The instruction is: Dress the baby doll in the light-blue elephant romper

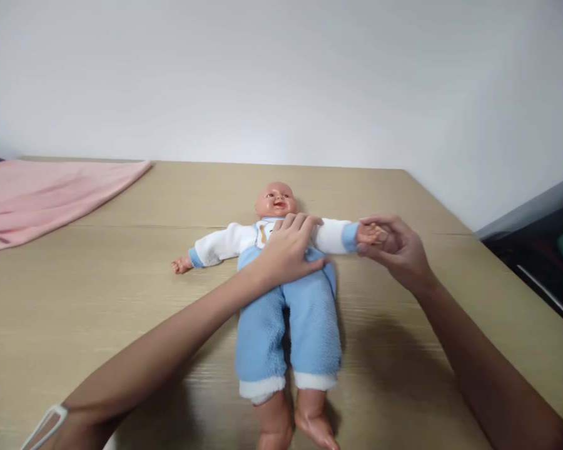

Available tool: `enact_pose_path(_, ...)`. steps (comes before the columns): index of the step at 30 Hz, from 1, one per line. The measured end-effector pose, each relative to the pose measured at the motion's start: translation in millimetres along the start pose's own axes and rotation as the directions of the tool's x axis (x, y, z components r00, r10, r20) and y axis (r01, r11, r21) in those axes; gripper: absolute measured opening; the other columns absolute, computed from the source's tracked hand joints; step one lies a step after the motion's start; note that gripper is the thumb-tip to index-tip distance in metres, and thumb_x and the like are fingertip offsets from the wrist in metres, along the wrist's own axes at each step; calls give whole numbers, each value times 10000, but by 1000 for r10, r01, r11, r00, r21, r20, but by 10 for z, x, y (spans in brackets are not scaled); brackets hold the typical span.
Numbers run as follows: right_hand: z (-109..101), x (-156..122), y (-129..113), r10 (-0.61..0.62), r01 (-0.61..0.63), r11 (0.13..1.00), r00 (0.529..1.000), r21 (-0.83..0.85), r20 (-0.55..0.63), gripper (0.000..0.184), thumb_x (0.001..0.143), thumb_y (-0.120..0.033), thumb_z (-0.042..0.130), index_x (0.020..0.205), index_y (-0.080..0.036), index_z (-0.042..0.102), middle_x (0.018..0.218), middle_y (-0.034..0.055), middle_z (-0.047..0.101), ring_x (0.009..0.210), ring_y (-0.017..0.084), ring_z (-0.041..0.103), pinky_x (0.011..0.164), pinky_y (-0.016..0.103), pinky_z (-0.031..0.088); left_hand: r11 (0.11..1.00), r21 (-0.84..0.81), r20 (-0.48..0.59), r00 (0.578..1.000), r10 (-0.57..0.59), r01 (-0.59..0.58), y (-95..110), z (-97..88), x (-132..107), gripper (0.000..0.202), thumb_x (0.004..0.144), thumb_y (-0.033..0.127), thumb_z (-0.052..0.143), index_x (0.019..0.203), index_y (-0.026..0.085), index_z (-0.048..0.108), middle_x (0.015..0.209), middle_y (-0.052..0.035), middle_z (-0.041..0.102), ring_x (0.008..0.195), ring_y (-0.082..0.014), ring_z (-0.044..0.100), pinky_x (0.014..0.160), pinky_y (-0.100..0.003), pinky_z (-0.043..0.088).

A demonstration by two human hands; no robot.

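Observation:
A baby doll [263, 312] in a white top and fluffy blue trousers lies on its back on the wooden table [98, 300]. Its head points to the far side and its bare feet toward me. My left hand [293, 247] rests flat on the doll's chest, fingers stretched out, covering part of the front of the top. On the right, the doll's outstretched arm ends in my right hand [396, 250], whose thumb and fingers close around the doll's small hand [370, 234] just past the blue cuff. The doll's other arm lies out to the left, untouched.
A pink cloth [51, 194] is spread over the table's far left corner. Behind the table stands a plain pale wall [281, 81]. Past the right edge there is a dark object [535, 250] with a green patch, which I cannot make out.

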State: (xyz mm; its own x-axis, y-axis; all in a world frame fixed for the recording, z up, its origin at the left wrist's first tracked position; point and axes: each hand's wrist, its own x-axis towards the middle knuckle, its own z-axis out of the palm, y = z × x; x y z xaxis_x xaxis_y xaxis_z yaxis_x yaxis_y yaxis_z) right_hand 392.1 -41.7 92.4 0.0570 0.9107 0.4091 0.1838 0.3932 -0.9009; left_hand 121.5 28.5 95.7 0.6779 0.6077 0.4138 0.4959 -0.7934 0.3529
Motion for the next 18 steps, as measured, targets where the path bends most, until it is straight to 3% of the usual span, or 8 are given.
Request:
enact_pose_path(4,395,-144,-143,54,-74,985,990,157,129,405,961,-403,935,1317,-325,757,1345,55,798,923,193,828,816,344,733,998,56,-27,1000,-9,10,-18,65,110,465,975,525,793,1302,217,676,1273,-137,749,1171,-376,680,1026,-527,514)
enact_pose_path(8,441,-184,22,-3,17,987,996,157,-90,223,1061,-412,805,1251,-320,732,1296,24,753,830,144,763,740,303,662,996,-83,-126,992,-30,20,-114,71,62,398,911,455,830,1210,231,694,1106,-86,743,1061,-333,705,918,-461,528)
enact_pose_path(10,412,-169,196,68,-48,990,986,134,-151,213,1049,-431,802,1185,-295,711,1231,19,745,812,142,724,739,306,630,981,-193,-210,975,-69,28,-171,81,24,362,880,400,840,1165,234,689,1080,-71,746,1029,-312,712,913,-443,540)
enact_pose_path(14,441,-176,463,221,-221,974,975,52,1,356,982,-562,849,1097,-255,712,1051,37,750,858,198,709,774,347,607,894,-448,-332,926,-180,13,-269,105,-37,321,873,370,844,1120,224,701,1130,-76,791,1064,-303,744,1000,-460,576)
enact_pose_path(18,555,-279,463,175,-182,983,965,17,196,357,1067,-623,739,1160,-279,736,1010,38,741,951,245,717,881,392,599,747,-661,-322,872,-369,71,-337,101,-98,300,893,434,854,1054,203,749,1149,-102,838,1110,-322,781,1066,-479,593)
